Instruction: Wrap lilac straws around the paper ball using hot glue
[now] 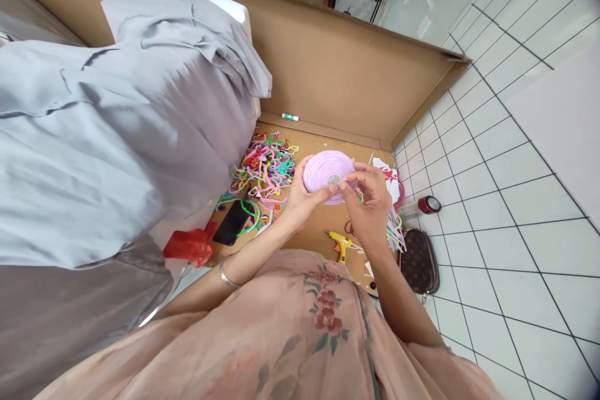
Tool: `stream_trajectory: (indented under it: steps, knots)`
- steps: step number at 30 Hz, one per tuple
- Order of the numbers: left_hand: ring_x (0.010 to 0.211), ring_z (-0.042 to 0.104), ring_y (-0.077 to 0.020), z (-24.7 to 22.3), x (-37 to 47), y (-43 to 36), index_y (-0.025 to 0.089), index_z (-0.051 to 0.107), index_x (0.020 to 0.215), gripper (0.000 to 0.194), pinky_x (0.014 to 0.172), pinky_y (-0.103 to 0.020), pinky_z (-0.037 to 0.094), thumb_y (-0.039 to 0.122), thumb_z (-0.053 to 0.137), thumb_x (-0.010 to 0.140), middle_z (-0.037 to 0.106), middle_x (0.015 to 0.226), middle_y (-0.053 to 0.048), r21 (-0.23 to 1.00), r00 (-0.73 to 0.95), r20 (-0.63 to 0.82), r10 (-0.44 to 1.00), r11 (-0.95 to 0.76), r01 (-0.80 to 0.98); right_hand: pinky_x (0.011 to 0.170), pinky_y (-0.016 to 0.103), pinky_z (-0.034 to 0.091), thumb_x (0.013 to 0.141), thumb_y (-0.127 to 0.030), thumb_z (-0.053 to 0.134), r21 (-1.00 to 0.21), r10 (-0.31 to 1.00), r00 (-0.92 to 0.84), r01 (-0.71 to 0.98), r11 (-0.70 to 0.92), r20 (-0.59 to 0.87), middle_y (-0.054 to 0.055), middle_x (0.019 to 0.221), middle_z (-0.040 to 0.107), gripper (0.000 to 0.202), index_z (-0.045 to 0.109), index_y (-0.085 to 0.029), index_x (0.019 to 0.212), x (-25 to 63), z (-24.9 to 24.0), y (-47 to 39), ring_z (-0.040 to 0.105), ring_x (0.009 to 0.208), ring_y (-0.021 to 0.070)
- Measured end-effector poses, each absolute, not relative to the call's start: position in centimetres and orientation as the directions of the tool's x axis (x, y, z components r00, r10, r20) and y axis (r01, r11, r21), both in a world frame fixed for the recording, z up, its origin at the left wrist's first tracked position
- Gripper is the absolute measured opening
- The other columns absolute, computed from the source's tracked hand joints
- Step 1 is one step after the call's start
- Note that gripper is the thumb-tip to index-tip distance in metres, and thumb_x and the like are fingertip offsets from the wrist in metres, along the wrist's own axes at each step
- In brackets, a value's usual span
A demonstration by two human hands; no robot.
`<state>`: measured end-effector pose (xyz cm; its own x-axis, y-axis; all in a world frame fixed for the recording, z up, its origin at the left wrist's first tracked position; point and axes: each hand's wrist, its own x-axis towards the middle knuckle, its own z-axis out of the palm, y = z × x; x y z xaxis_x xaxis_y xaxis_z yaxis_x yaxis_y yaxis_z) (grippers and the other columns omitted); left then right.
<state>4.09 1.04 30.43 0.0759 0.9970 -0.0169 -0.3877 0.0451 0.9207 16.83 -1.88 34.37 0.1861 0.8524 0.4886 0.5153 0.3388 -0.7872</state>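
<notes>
A round lilac disc [327,170] with ringed ridges and a paler centre is held up over the brown work surface. My left hand [304,199] grips its left and lower edge, thumb laid across the front. On the right, my right hand [369,200] has its thumb and index finger pinched together at the disc's lower right, near the centre. Whether a small piece sits between those fingertips is hard to tell. Below the disc lies a yellow glue gun [342,246]. A tangled heap of coloured fuzzy strips [268,164] is left of the hands.
Grey cloth [140,106] covers a bulky object at left. A black phone [232,223] and red plastic bag [190,245] are near it. A cardboard panel [328,69] stands behind, with a glue stick [290,117] before it. At right are a bottle [420,206] and brown pouch [419,261].
</notes>
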Motion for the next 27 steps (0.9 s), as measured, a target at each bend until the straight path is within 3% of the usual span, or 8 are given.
stream_trajectory:
  steps: [5,17,27]
  knots:
    - [0.124,0.057,-0.0296,30.4,4.0,1.1,0.023,0.047,0.133,0.09,0.109,-0.045,0.046,0.047,0.089,0.058,0.058,0.133,-0.011,0.929,0.056,-0.024,0.998,0.043,-0.367,0.101,0.047,0.051,0.089,-0.025,0.065,-0.711,0.828,0.143,0.603,0.362,0.543,0.007,0.111,0.067,0.007,0.073,-0.026,0.088,17.2,35.2,-2.2,0.065,0.109,0.0242]
    - [0.127,0.056,-0.031,30.3,3.9,1.3,0.024,0.045,0.139,0.099,0.111,-0.046,0.046,0.051,0.09,0.055,0.058,0.135,-0.012,0.93,0.033,-0.056,0.998,0.064,-0.361,0.093,0.044,0.051,0.084,-0.029,0.069,-0.792,0.833,0.277,0.545,0.275,0.479,0.003,0.088,0.064,0.007,0.07,-0.024,0.078,16.5,35.3,-2.4,0.063,0.092,0.0228]
    - [0.123,0.058,-0.0313,30.9,3.8,1.3,0.022,0.045,0.131,0.093,0.11,-0.049,0.046,0.05,0.09,0.054,0.057,0.132,-0.013,0.964,0.007,-0.02,1.0,0.021,-0.266,0.09,0.041,0.052,0.084,-0.026,0.069,-0.719,0.773,0.287,0.63,0.293,0.566,0.002,0.087,0.065,0.009,0.073,-0.022,0.076,16.1,35.1,-2.0,0.064,0.089,0.0194]
